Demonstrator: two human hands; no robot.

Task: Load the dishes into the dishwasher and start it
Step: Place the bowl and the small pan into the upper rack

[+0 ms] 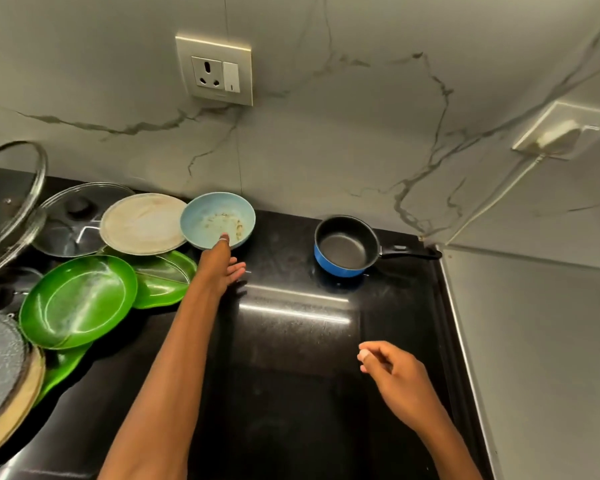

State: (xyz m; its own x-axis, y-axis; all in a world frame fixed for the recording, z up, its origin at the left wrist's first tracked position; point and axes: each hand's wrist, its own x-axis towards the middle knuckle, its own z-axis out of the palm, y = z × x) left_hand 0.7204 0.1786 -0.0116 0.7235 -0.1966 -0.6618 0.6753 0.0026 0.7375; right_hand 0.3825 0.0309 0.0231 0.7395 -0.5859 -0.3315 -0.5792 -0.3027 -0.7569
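A soiled light blue bowl (212, 216) sits tilted at the back of the black counter (291, 341), leaning on a white plate (142, 223). My left hand (222, 268) reaches to it: the thumb touches the bowl's near rim, and the fingers stretch out straight below and to the right of it. Two green plates (78, 301) overlap at the left. A small blue saucepan (343, 245) with a black handle stands at the back right. My right hand (388, 368) hovers over the counter's front right, fingers loosely curled, holding nothing.
Glass lids (77, 216) and a grey pan (0, 362) crowd the left edge. A marble wall with a socket (213, 72) rises behind. A grey panel (534, 341) borders the counter on the right, with a plugged cable (499, 195) above it.
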